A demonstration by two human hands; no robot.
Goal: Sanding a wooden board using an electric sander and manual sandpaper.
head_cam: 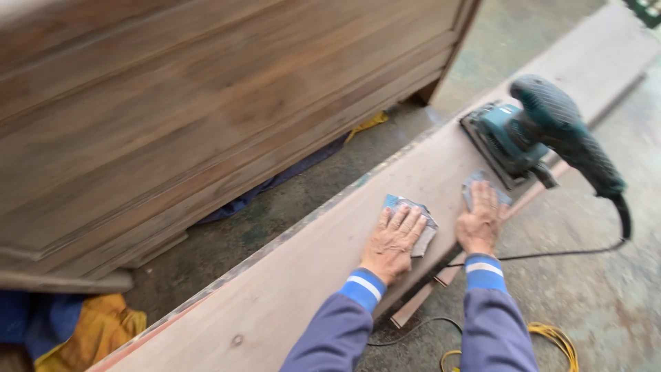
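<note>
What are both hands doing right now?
Left hand: open, flat on a sandpaper sheet on the plank.
Right hand: open, flat on another sandpaper piece.

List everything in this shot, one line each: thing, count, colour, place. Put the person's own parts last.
plank: one, pale brown wood, runs diagonally from lower left to upper right across the floor.
sander: one, teal and black power tool, resting on the plank at upper right.
sander cord: one, black, trails from the sander over the floor.
sandpaper pieces: two, grey-blue, on the plank, one under each hand.
cabinet: one, dark brown wood, fills upper left.
cloths: yellow and blue, under the cabinet.
yellow cable: one, coiled on the floor at bottom right.
floor: grey concrete.
left hand: flat on sandpaper, blue sleeve.
right hand: flat on sandpaper, blue sleeve.
</note>
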